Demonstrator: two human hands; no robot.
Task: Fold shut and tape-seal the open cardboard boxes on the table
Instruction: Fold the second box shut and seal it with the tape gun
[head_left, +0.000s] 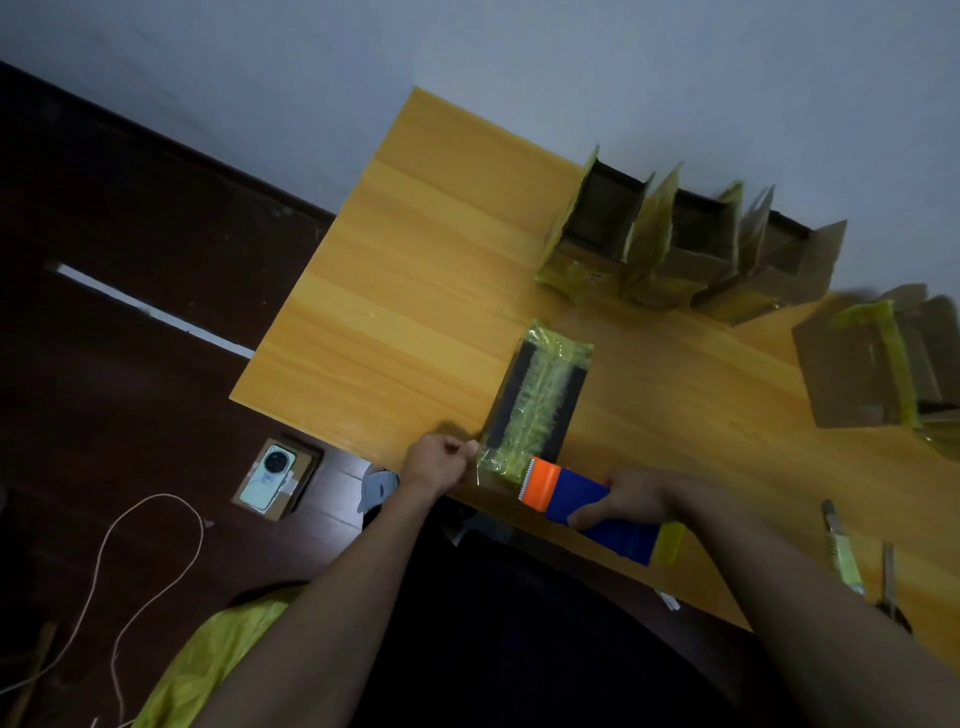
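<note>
Item: dark flat box (535, 400), wrapped in yellowish tape, lying on the wooden table (415, 260) near its front edge, at about 6 o'clock of the tabletop.

Left hand (436, 462): fingers curled, pinching the clear tape end at the box's near corner, at 7 o'clock of the box.

Right hand (631, 496): clasped round a blue tape dispenser (587, 506) with orange toothed head, which touches the box's near end at 5 o'clock.

Row of open cardboard boxes (670, 244), flaps up, against the wall at 1 o'clock of the dark box.

One more cardboard box (872, 364), taped, at 3 o'clock.

Two slim tools (841, 551) on the table at 4 o'clock; kind cannot be told.

Floor, 8 o'clock: phone (270, 475) on a small carton, pale cord (150, 545).
</note>
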